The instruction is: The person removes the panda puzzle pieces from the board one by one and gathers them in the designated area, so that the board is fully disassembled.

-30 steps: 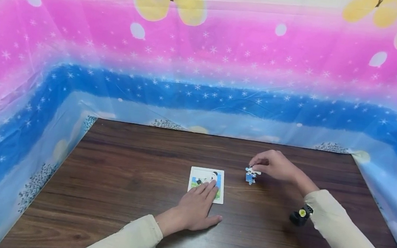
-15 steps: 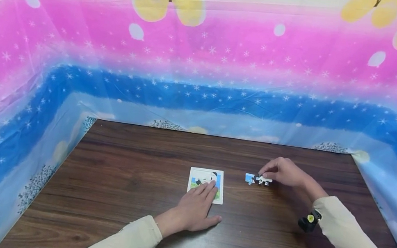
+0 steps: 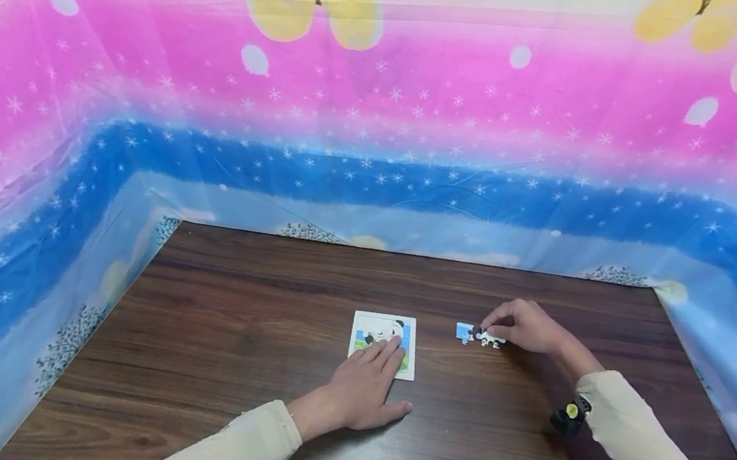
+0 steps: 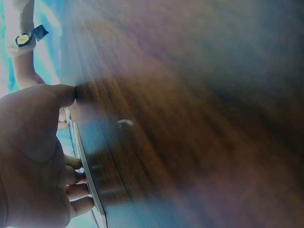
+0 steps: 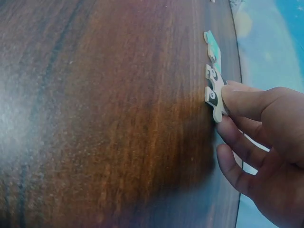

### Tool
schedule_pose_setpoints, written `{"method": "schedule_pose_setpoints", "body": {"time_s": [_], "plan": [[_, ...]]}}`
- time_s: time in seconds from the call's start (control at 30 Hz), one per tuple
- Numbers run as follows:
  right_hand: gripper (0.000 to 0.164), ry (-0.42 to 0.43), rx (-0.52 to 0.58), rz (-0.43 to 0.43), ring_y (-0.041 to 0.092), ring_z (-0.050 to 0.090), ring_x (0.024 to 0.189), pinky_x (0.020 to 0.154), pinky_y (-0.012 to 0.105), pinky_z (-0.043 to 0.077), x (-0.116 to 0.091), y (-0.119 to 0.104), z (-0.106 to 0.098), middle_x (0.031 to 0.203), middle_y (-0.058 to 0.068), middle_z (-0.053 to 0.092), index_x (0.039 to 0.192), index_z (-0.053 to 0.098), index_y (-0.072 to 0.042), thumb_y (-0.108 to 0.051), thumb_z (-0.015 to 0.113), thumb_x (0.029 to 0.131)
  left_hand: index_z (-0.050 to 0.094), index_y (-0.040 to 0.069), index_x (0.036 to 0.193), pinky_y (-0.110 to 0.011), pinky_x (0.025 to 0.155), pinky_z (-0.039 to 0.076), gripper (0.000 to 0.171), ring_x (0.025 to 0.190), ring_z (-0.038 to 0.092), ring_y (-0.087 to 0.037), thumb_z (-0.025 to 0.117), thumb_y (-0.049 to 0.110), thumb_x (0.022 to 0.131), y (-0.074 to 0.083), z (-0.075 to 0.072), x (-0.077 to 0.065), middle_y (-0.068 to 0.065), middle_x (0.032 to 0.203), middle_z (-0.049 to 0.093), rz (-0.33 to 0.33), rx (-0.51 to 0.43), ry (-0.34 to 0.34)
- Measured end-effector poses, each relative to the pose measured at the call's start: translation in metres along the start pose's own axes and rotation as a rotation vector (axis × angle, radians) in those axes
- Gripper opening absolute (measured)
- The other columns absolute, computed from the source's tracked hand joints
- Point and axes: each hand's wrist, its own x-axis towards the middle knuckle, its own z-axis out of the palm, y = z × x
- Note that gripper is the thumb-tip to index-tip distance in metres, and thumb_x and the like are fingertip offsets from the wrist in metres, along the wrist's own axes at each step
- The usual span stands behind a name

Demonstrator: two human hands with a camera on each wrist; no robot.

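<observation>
My left hand (image 3: 359, 390) lies with straight fingers on a small white-framed panda puzzle (image 3: 411, 372), covering its lower part. In the left wrist view, the fingertips (image 4: 83, 204) rest over the frame's edge. Off to the right, my right hand (image 3: 525, 326) pinches a white puzzle piece with a panda's face (image 3: 491, 342) between thumb and fingers. The right wrist view shows that face piece (image 5: 214, 92) low at the table, its black eye patches visible. Just left of it, a blue puzzle piece (image 3: 464, 330) lies flat, very close to the face piece.
Dark wood-grain table (image 3: 248, 307) surrounds the puzzle on all sides. A patterned pink and blue cloth (image 3: 375, 177) stands along its back and sides. A dark device with a yellow spot (image 3: 570, 414) is strapped at the right wrist.
The right hand has shifted right with the face piece, from over the blue piece to beside it, uncovering the blue piece. The left hand has stayed on the puzzle.
</observation>
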Motion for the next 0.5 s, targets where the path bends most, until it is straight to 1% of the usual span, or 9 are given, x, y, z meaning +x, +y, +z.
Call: {"method": "schedule_pose_setpoints", "body": {"time_s": [0.2,0.3,0.4,0.5], "plan": [[0.012,0.035,-0.01,0.036,0.022,0.068,0.1,0.082,0.043,0.055,0.0,-0.0002,0.0051,0.104,-0.002,0.075,0.099,0.082,-0.021,-0.013,0.073,0.095,0.025,0.004,0.162,-0.046,0.123,0.028,0.086,0.155,0.023,-0.029,0.042,0.063,0.101,0.0004,-0.0003,-0.001,-0.013,0.17,0.018,0.004,-0.006,-0.006],[0.012,0.039,-0.006,0.055,0.021,0.068,0.1,0.081,0.041,0.053,-0.0002,0.0001,0.0063,0.105,-0.001,0.075,0.1,0.081,-0.02,-0.013,0.073,0.094,0.025,0.004,0.161,-0.045,0.123,0.028,0.086,0.155,0.024,-0.028,0.043,0.063,0.101,0.0002,0.0001,-0.0006,-0.013,0.17,0.018,0.001,0.004,-0.004],[0.012,0.037,-0.003,0.054,0.02,0.067,0.099,0.079,0.039,0.051,0.0001,0.0008,0.0059,0.107,0.001,0.075,0.102,0.08,-0.018,-0.013,0.072,0.095,0.025,0.004,0.161,-0.044,0.123,0.028,0.086,0.155,0.024,-0.028,0.043,0.063,0.101,-0.0001,0.0002,-0.0001,-0.013,0.17,0.018,-0.002,0.017,-0.003],[0.013,0.035,0.008,0.065,0.017,0.065,0.095,0.077,0.036,0.049,-0.0005,0.0003,0.004,0.108,0.002,0.075,0.105,0.08,-0.017,-0.014,0.071,0.096,0.025,0.004,0.161,-0.044,0.123,0.029,0.086,0.155,0.024,-0.028,0.043,0.063,0.101,0.0,0.0003,0.0001,-0.013,0.17,0.018,-0.002,0.02,-0.003]]}}
